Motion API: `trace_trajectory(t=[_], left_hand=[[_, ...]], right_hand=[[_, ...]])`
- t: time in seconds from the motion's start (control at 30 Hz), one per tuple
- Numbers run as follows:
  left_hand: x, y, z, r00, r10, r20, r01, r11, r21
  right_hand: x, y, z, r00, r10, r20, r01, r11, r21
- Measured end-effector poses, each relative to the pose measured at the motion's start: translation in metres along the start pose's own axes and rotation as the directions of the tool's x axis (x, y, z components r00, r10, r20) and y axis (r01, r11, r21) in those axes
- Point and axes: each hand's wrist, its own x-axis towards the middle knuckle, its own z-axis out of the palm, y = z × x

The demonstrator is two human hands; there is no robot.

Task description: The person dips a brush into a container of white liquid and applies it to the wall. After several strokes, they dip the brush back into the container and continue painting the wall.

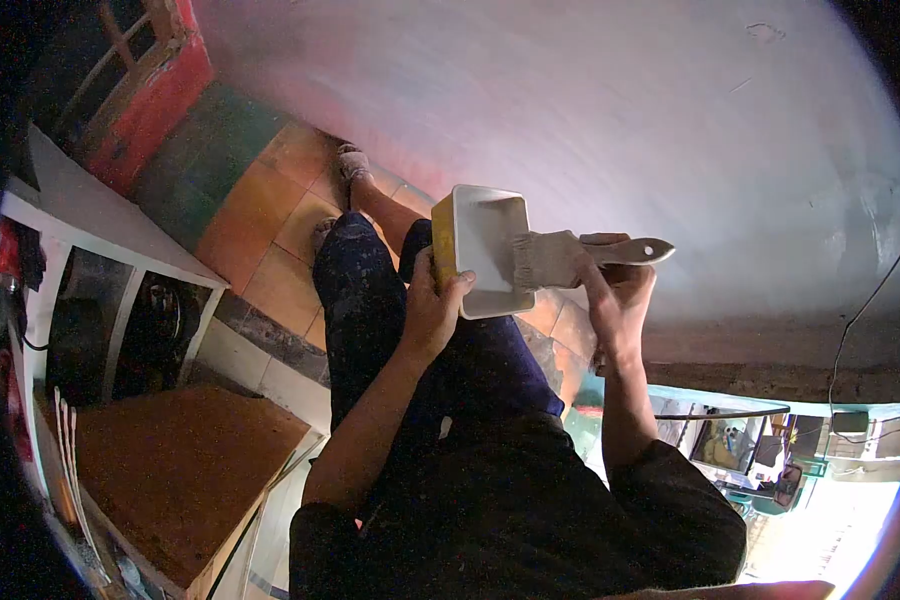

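My left hand (pixel 436 305) grips the near left edge of a rectangular tub (pixel 440 240), yellow outside and white inside, its open side facing me at a tilt. My right hand (pixel 615 290) is closed around a wide paintbrush (pixel 560 258) covered in pale paint. The brush lies level, with its bristles over the tub's right rim and its handle end, which has a hole, sticking out to the right. How much paint is inside the tub cannot be told.
A pale painted wall (pixel 690 150) rises ahead and to the right. Orange tiled floor (pixel 250 210) lies beyond my legs. At left stand a white shelf unit (pixel 120 320) and a brown board (pixel 170 470). A cable (pixel 850 325) hangs at the right.
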Motion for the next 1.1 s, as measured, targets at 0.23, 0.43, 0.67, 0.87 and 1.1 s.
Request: trace_trajectory(t=[0.23,0.43,0.67,0.87,1.1], left_hand=[[0.003,-0.001,-0.004,1.0,-0.01,0.015,0.011,0.999,-0.051],[0.001,-0.001,0.0,1.0,0.002,0.016,-0.002,1.0,-0.012],[-0.001,0.001,-0.002,0.999,-0.016,0.037,0.014,0.998,0.055],[-0.003,0.01,0.003,0.997,-0.068,0.035,0.064,0.992,0.107],[-0.003,0.001,0.006,1.0,0.003,0.009,-0.003,0.999,0.033]], right_hand=[[0.0,0.001,-0.027,0.991,0.013,-0.131,-0.018,0.999,-0.041],[0.011,-0.01,-0.039,0.975,0.203,-0.092,-0.196,0.977,0.08],[0.016,0.014,-0.016,0.992,-0.072,0.108,0.023,0.916,0.399],[0.019,0.028,-0.017,0.982,-0.031,0.185,-0.027,0.953,0.301],[0.023,0.027,-0.024,0.951,-0.014,0.31,-0.082,0.952,0.296]])
